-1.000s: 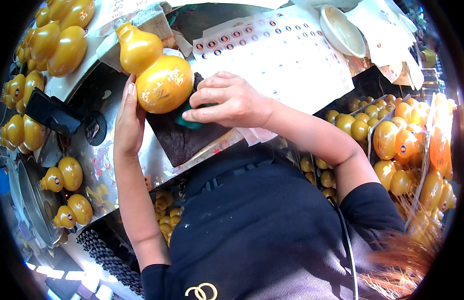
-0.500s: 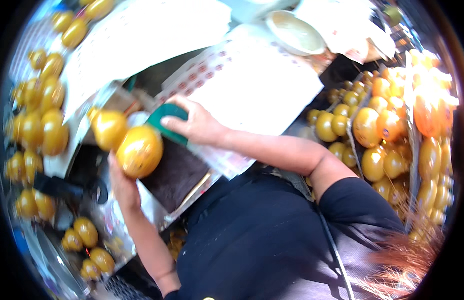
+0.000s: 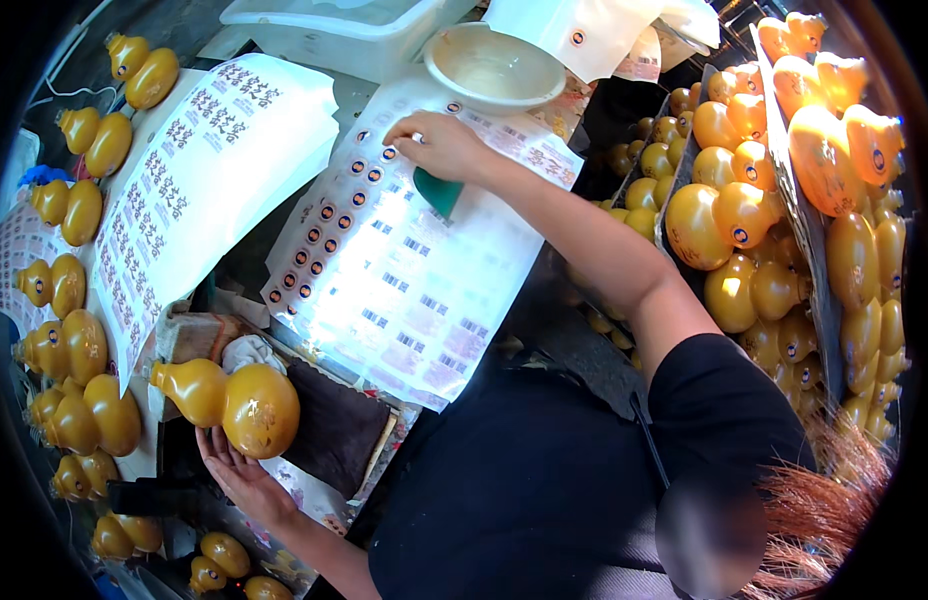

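Observation:
A glossy yellow-brown bottle gourd (image 3: 261, 412) with two lobes lies on its side at the lower left. My left hand (image 3: 249, 485) cups its round end from below, fingers against the underside. My right hand (image 3: 442, 148) is stretched over a sheet of printed stickers (image 3: 384, 340) with round emblems along its left side. A green scraper (image 3: 439, 193) sticks out from under the right palm. Thumb and forefinger bend down at a round emblem near the sheet's far end; whether they pinch one I cannot make out.
A dark cloth pad (image 3: 329, 430) lies right of the gourd. Another printed sheet (image 3: 199, 180) slopes at left beside a row of gourds (image 3: 84, 410). A pale bowl (image 3: 494, 65) and a clear plastic tub (image 3: 354, 30) stand at the back. Many gourds (image 3: 744, 215) stack between dividers at right.
My right hand has moved from beside the gourd, away and to the right, over the sticker sheet, carrying the green scraper. The gourd sits lower in view, still on my left hand.

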Action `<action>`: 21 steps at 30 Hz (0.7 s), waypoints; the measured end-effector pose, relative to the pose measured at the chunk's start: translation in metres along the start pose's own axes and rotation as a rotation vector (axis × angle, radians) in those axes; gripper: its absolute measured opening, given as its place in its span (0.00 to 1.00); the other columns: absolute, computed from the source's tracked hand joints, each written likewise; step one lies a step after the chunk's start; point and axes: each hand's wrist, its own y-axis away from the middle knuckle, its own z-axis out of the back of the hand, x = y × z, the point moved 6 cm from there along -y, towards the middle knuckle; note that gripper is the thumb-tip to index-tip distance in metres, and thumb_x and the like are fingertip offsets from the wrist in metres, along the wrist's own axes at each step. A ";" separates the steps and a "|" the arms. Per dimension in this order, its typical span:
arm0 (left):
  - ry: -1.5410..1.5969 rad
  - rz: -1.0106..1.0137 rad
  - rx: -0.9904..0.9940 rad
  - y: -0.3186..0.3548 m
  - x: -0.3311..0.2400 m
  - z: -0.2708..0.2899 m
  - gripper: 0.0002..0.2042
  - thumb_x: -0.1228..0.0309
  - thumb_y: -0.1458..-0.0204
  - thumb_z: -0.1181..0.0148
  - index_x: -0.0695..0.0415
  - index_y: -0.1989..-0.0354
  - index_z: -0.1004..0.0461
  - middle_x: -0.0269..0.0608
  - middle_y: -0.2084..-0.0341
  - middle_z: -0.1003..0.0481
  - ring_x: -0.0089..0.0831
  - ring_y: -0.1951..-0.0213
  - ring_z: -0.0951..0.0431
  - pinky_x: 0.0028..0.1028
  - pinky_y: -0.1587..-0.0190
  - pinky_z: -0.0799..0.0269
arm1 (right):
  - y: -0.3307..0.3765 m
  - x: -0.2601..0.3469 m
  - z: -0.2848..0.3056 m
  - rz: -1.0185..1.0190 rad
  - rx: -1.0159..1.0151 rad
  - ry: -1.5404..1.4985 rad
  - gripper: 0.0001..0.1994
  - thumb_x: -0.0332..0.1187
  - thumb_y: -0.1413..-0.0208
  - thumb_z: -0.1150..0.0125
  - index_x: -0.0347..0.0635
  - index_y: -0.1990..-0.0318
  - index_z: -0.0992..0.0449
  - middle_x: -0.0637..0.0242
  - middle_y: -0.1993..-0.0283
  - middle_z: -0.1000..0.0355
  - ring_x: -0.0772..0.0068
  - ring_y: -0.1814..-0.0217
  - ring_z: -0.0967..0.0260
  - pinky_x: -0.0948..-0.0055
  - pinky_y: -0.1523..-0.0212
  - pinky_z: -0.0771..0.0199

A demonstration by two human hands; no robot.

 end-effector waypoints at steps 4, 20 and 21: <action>-0.001 -0.030 -0.055 0.004 -0.006 -0.005 0.26 0.55 0.34 0.66 0.60 0.34 0.48 0.54 0.41 0.40 0.39 0.38 0.39 0.36 0.35 0.45 | -0.034 0.027 -0.021 0.117 0.258 0.272 0.13 0.34 0.52 0.45 0.47 0.59 0.20 0.61 0.55 0.27 0.57 0.55 0.27 0.61 0.56 0.27; -0.004 -0.022 -0.095 0.000 -0.001 0.005 0.26 0.55 0.34 0.65 0.60 0.35 0.46 0.52 0.43 0.38 0.39 0.40 0.38 0.35 0.37 0.43 | -0.071 0.036 -0.043 0.235 0.663 0.278 0.16 0.40 0.57 0.36 0.44 0.61 0.24 0.62 0.62 0.24 0.61 0.58 0.27 0.62 0.62 0.29; -0.004 -0.020 -0.097 0.000 -0.002 0.005 0.26 0.55 0.34 0.65 0.60 0.35 0.46 0.52 0.43 0.38 0.39 0.40 0.38 0.35 0.36 0.44 | -0.071 0.037 -0.040 0.237 0.662 0.237 0.15 0.41 0.57 0.35 0.44 0.62 0.23 0.62 0.63 0.24 0.63 0.59 0.27 0.63 0.62 0.29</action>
